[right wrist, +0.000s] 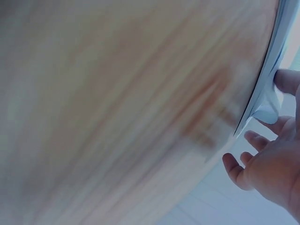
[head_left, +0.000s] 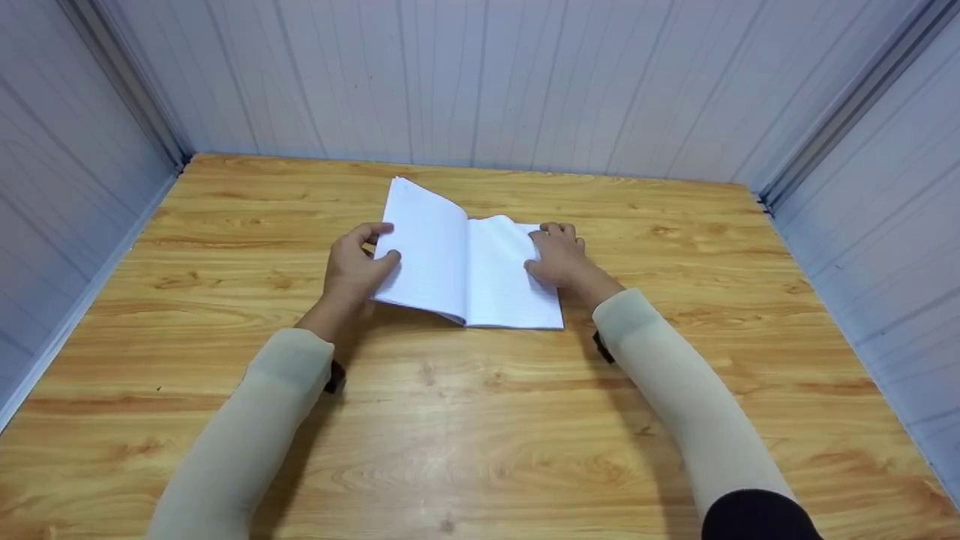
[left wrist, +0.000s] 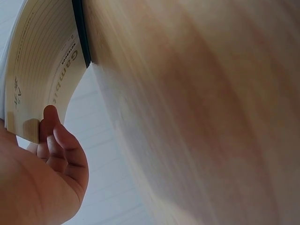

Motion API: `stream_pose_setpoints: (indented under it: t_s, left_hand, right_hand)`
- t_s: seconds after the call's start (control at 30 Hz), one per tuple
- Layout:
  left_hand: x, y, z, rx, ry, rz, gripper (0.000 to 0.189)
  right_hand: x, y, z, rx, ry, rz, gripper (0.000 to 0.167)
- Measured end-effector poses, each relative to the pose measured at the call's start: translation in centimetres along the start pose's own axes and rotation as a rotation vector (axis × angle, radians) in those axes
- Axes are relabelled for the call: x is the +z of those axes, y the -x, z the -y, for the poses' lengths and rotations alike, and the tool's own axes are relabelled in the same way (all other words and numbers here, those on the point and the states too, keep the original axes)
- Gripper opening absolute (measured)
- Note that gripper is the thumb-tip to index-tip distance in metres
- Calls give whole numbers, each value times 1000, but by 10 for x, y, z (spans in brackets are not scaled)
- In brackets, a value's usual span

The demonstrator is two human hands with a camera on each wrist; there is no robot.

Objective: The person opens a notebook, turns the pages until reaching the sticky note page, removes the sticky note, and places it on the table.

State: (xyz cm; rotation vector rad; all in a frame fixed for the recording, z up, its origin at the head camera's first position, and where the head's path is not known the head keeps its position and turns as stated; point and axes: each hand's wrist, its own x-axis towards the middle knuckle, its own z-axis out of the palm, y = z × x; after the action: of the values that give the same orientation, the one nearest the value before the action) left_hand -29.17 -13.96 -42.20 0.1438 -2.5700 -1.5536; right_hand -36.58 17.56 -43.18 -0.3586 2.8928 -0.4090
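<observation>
An open notebook (head_left: 499, 277) with white ruled pages lies on the wooden table, its spine near the middle. My left hand (head_left: 356, 259) pinches the raised left stack of pages (head_left: 424, 244) by its outer edge, thumb on the front and fingers behind. The printed word "Notebook" shows on the sheet's back in the left wrist view, where the left hand (left wrist: 51, 173) grips the corner. On the right half, my right hand (head_left: 559, 255) holds a bulging page at its outer edge. Seen from the right wrist, the page edge (right wrist: 268, 110) curls between thumb and index finger of the right hand (right wrist: 272, 159).
The wood-grain table (head_left: 480, 420) extends around the notebook. A pale panelled wall (head_left: 480, 82) rises behind its far edge, with side walls at left and right. A dark round shape (head_left: 761, 516) overlaps the right sleeve at the bottom.
</observation>
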Motion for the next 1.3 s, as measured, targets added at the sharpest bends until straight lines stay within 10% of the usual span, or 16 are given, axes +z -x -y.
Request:
stream_pose_setpoints:
  t_s: [0.57, 0.87, 1.3]
  left_hand:
    - [-1, -1, 1, 27, -39, -12, 42]
    - [-1, -2, 2, 10, -3, -10, 42]
    - [-1, -2, 2, 55, -22, -22, 40]
  right_hand:
    - [-17, 9, 16, 135, -586, -191, 64]
    - [-15, 11, 25, -153, -628, -221, 32]
    - [-22, 19, 54, -307, -548, 47, 39]
